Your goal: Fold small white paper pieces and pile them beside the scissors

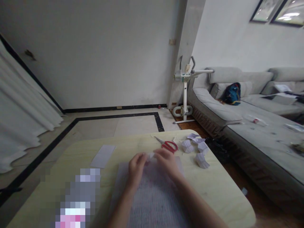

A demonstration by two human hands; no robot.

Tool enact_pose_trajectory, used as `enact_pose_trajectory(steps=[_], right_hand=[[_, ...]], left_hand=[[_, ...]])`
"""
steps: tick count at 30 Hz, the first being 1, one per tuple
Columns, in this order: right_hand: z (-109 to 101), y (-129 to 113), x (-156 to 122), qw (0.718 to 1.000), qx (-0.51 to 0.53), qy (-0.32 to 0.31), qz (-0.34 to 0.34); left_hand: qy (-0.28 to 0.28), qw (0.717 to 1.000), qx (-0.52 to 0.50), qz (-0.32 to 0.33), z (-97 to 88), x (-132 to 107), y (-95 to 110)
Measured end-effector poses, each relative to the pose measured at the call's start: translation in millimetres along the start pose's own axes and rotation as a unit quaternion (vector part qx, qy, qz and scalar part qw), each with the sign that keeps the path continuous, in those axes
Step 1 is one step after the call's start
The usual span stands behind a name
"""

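My left hand (137,165) and my right hand (166,161) meet over the middle of the table, fingers pinched on a small piece of white paper (150,155) between them. Blur hides its exact shape. Below both hands lies a large grey, finely patterned sheet or mat (154,199). Just beyond my right hand rest red-handled scissors (169,146), their blades pointing away to the left. Several folded pale paper pieces (187,146) are scattered to the right of the scissors. A flat white paper strip (104,156) lies to the left.
The light wooden table (225,190) has rounded corners. A pixelated patch (78,196) covers its left front part. To the right stand a grey sofa (256,117) with a blue backpack (233,94) and a white exercise machine (185,95). A white curtain (21,114) hangs at left.
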State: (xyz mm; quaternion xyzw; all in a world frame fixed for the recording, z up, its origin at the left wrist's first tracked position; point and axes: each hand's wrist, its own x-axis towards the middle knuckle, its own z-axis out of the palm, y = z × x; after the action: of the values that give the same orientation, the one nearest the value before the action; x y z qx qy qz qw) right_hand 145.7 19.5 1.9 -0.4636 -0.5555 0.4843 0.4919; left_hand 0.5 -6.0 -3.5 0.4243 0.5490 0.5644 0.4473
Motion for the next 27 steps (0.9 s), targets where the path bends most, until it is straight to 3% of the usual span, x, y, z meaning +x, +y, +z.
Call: enact_pose_trajectory(steps=[8, 11, 20, 27], right_hand=[[1.9, -0.3, 1.2, 0.998, -0.003, 0.021, 0.051], [1.6, 1.1, 1.6, 0.998, -0.002, 0.02, 0.055], [4.3, -6.0, -3.9, 0.997, -0.071, -0.012, -0.031], [5.9, -6.0, -6.6, 0.995, -0.091, -0.031, -0.002]], left_hand=[[-0.023, 0.995, -0.097, -0.011, 2.0, -0.9, -3.6], [-0.045, 0.997, -0.069, -0.006, 1.7, -2.7, -2.3], [-0.038, 0.998, -0.057, -0.005, 0.6, -1.1, -6.0], [-0.017, 1.0, -0.021, -0.011, 1.1, -2.0, -2.3]])
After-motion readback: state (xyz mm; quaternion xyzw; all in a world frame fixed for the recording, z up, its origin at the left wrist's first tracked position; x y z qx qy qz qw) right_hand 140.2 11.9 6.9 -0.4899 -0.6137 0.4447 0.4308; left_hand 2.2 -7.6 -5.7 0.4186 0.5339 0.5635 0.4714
